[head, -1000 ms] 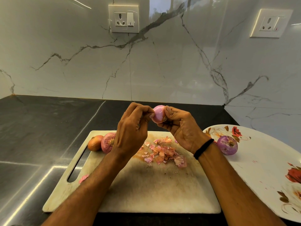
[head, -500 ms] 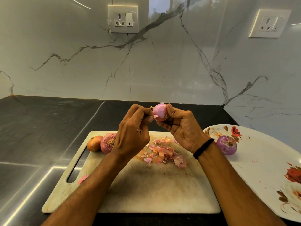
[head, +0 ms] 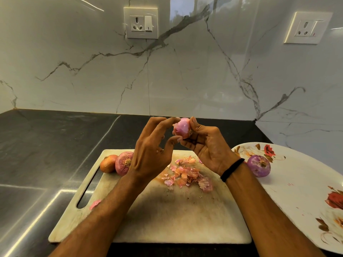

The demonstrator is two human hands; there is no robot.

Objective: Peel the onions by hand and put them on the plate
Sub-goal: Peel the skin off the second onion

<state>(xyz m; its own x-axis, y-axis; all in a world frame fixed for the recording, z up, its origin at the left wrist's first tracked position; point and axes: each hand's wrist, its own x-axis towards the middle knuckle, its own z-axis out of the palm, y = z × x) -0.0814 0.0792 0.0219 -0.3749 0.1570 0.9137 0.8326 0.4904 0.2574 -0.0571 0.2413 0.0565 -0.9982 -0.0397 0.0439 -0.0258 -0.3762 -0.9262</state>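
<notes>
Above the far edge of the cutting board (head: 167, 219), my right hand (head: 207, 147) grips a partly peeled pink onion (head: 182, 127). My left hand (head: 150, 154) meets it from the left, forefinger over its top and thumb under it, beside a loose flap of skin; the other fingers are spread. Two unpeeled onions lie at the board's far left, one golden (head: 108, 163), one red (head: 123, 163). A peeled purple onion (head: 259, 166) sits on the floral plate (head: 297, 182) at the right.
A pile of onion skins (head: 187, 175) lies on the board under my hands, and one scrap (head: 95, 204) by the handle slot. The dark counter (head: 46, 145) extends left. The marble wall behind carries two sockets (head: 141, 23) (head: 308, 27).
My left hand's fingers have uncurled and spread, with the forefinger now over the onion's top. The onion has turned slightly in my right hand.
</notes>
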